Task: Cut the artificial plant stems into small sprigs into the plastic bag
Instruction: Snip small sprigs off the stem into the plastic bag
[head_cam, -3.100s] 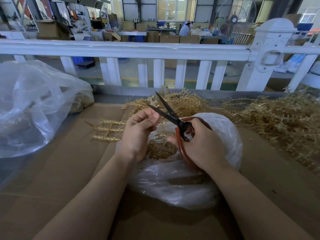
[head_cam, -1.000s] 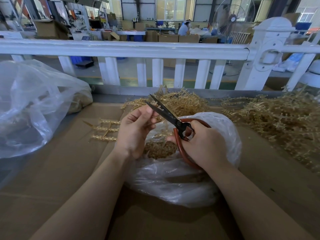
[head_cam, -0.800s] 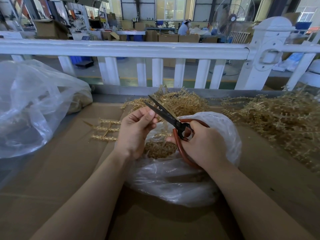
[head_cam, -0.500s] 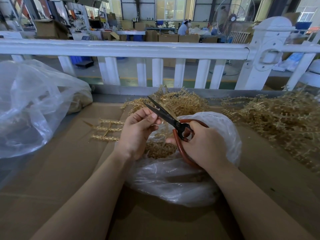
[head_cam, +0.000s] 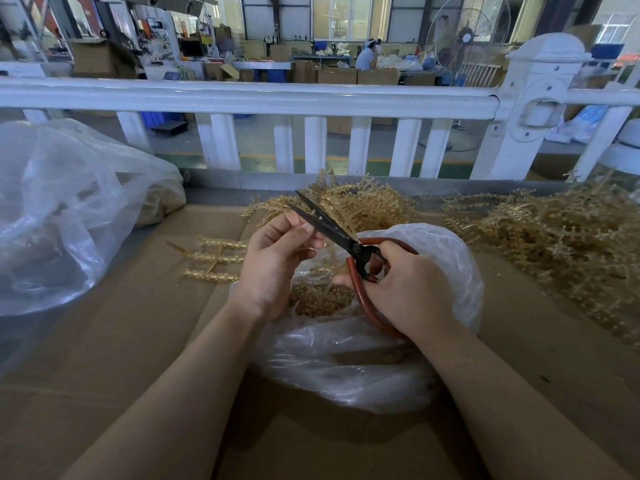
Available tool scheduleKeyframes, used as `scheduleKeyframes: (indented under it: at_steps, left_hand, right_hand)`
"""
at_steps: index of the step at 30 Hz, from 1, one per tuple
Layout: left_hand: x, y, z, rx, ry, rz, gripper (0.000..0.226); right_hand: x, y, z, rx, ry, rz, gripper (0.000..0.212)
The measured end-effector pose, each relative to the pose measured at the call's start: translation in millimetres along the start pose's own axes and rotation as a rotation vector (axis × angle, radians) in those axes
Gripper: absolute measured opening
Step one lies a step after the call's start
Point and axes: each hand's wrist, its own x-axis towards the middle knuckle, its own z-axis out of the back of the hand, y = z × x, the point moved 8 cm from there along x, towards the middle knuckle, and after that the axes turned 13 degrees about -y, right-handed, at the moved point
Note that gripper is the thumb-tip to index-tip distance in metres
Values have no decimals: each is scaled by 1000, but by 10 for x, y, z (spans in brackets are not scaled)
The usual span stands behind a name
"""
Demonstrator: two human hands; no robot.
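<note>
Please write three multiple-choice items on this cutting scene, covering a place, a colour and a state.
1. Where does the lone uncut stem lie?
A. on the cardboard, left of the left hand
B. inside the small bag
C. on the railing

2. What colour are the scissors' handles?
A. blue
B. red-brown
C. white

3. How do the scissors' blades stand?
A. parted
B. fully closed
C. hidden in the bag

Answers:
1 A, it rests flat beside the left hand.
2 B, red-brown loops show in the right hand gripping the scissors.
3 A, two tips diverge above the small bag.
</note>
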Motion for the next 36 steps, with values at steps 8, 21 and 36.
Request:
scheduleKeyframes:
  at_steps: [8, 21, 36]
  left_hand:
    - [-6, -24, 17, 15, -28, -1, 19]
    - [-16, -41, 5, 214, -37, -137, 13]
    - [-15, -12, 36, 249, -89, -98, 14]
  right_hand:
    - [0, 24, -25, 30, 43, 1, 85]
    - [-38, 41, -25, 130, 5, 22, 76]
    - [-30, 42, -73, 117, 18, 20, 80]
